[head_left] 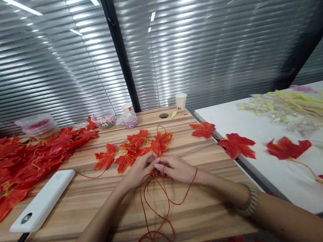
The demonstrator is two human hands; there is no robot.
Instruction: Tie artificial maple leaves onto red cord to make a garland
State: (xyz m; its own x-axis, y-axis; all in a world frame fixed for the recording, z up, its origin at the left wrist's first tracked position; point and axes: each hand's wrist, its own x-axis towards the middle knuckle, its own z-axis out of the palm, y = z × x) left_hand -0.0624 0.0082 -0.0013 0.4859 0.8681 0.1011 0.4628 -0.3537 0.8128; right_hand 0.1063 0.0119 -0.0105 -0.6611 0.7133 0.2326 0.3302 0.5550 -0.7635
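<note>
Both hands meet over the middle of the wooden table, fingertips pinched together on a thin red cord. My left hand is closed on the cord from the left. From the right, my right hand grips it too, and a strand crosses that wrist. Loose loops of cord hang toward the table's front edge, and one loop rises above the fingers. Just beyond my hands lies a cluster of red-orange artificial maple leaves. The exact point where the fingers hold the cord is partly hidden.
A white power bank with a black cable lies left, near a large pile of red leaves. Bead containers and a paper cup stand at the back. More leaves reach the white table, which holds yellow stems.
</note>
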